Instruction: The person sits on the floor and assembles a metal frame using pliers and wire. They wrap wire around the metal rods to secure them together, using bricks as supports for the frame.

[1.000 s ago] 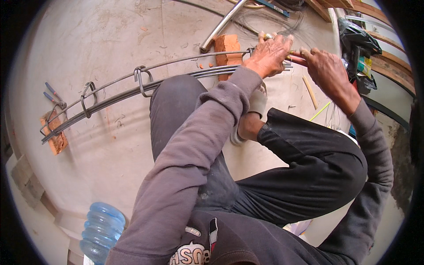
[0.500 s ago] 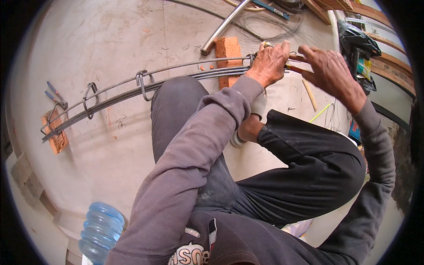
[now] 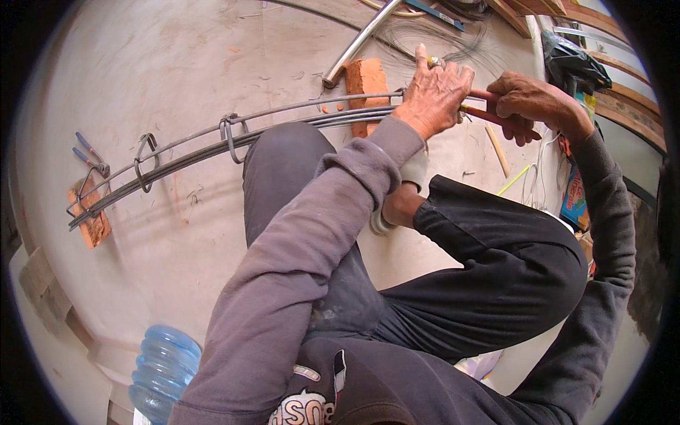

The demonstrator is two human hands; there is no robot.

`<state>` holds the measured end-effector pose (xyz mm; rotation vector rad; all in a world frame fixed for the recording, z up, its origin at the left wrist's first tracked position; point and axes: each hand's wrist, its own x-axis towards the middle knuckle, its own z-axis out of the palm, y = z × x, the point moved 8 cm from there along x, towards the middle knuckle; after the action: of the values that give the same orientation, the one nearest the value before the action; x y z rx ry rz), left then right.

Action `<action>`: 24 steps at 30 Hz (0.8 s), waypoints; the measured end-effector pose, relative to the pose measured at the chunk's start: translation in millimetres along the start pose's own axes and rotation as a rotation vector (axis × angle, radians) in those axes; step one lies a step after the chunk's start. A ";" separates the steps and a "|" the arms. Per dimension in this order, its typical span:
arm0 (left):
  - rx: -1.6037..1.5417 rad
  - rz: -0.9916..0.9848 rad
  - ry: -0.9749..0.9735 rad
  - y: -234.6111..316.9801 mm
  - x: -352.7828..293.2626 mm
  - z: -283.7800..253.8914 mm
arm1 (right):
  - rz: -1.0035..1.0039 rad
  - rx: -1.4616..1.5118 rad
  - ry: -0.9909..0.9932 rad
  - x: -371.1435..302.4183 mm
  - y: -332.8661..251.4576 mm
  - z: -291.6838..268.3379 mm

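A long rebar frame (image 3: 180,154), made of thin steel bars with bent stirrups, lies across the floor. Its right end passes under my left hand (image 3: 437,97), which is closed around the bars, one ringed finger bent and another finger pointing up. To the right, my right hand (image 3: 530,106) grips the reddish handles of a pair of pincers (image 3: 483,113). The handles are spread apart, and the jaws are hidden behind my left hand. An orange brick (image 3: 366,76) props the frame near my left hand; another brick (image 3: 94,228) supports its far left end.
Blue-handled pliers (image 3: 86,147) lie by the left brick. A metal pipe (image 3: 361,44) and loose tie wire (image 3: 453,46) are at the top. My bent knees are close below the frame. A blue water jug (image 3: 166,368) stands lower left, and a black bag (image 3: 577,60) sits at the right.
My right hand has turned at the wrist and shifted slightly right, swinging the pincer handles. A finger of my left hand has lifted upward. The rebar frame has stayed almost still.
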<state>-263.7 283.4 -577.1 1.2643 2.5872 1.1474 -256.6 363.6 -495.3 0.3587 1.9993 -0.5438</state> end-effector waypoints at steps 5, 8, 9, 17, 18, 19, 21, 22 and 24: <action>-0.026 -0.054 0.052 6.6 -5.8 11.5 | -0.253 -0.558 0.309 7.6 3.2 -3.4; -0.040 -0.078 0.046 -2.0 -7.0 16.1 | -0.362 -0.983 0.628 -15.3 -32.9 24.2; -0.042 -0.080 0.038 -5.2 -5.7 15.6 | -0.448 -1.146 0.754 -22.5 -40.2 35.6; -0.202 -0.094 -0.216 -33.6 3.9 13.7 | -0.339 -1.086 0.664 -9.7 -4.9 17.6; -0.220 -0.065 -0.115 -59.7 -3.0 11.3 | -0.244 -0.897 0.521 -1.1 -8.4 13.0; -0.251 -0.093 -0.094 -75.6 -8.0 4.0 | -0.129 -0.708 0.371 2.4 -11.3 10.3; -0.286 -0.178 -0.113 -92.8 -15.1 -11.2 | -0.035 -0.211 0.118 4.3 2.1 12.2; -0.297 -0.229 -0.159 -95.6 -14.6 -14.3 | -0.010 -0.141 0.106 1.4 10.8 11.8; -0.298 -0.308 -0.185 -104.6 -18.1 -14.2 | 0.020 -0.001 0.076 2.4 15.8 15.0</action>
<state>-326.0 221.1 -638.0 0.8336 2.2686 1.2282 -239.1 369.4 -507.0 0.4040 2.0670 -0.5236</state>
